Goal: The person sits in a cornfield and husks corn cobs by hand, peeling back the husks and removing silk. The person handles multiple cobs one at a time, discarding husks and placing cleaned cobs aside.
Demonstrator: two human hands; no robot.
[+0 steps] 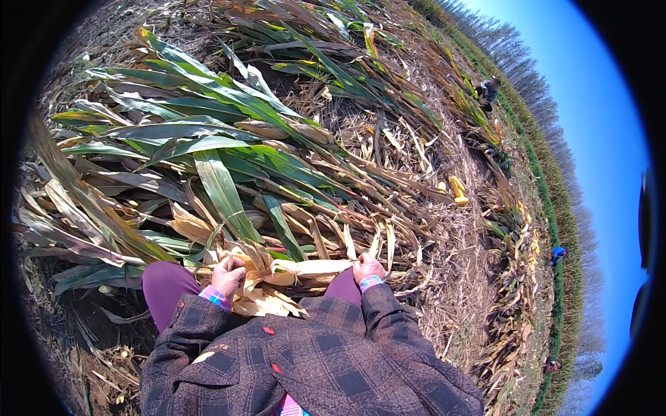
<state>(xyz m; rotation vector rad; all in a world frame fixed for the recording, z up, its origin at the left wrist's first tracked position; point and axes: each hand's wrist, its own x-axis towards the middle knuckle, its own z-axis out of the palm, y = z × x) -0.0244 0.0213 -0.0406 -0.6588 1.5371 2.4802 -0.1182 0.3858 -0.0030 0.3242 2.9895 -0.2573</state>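
Observation:
A corn ear (281, 278), partly bared, lies across my lap among pale dry husks (263, 300). My left hand (228, 276) has its fingers curled at the left side of these husks; whether anything is pinched in it is hidden. A long pale husk strip (317, 267) runs from the ear to my right hand (368, 268), which grips its far end by my right knee. Cut corn stalks (333, 195) with green and dry leaves lie in a heap before me, with several husked ears (270, 129) still among them.
Bare yellow corn ears (458, 190) lie on straw-covered ground (447, 249) to the right. Another stalk row (512, 291) with yellow ears runs beyond. A person (488, 92) is at the upper right, another in blue (558, 254) farther off. Standing crops (567, 208) and trees edge the field.

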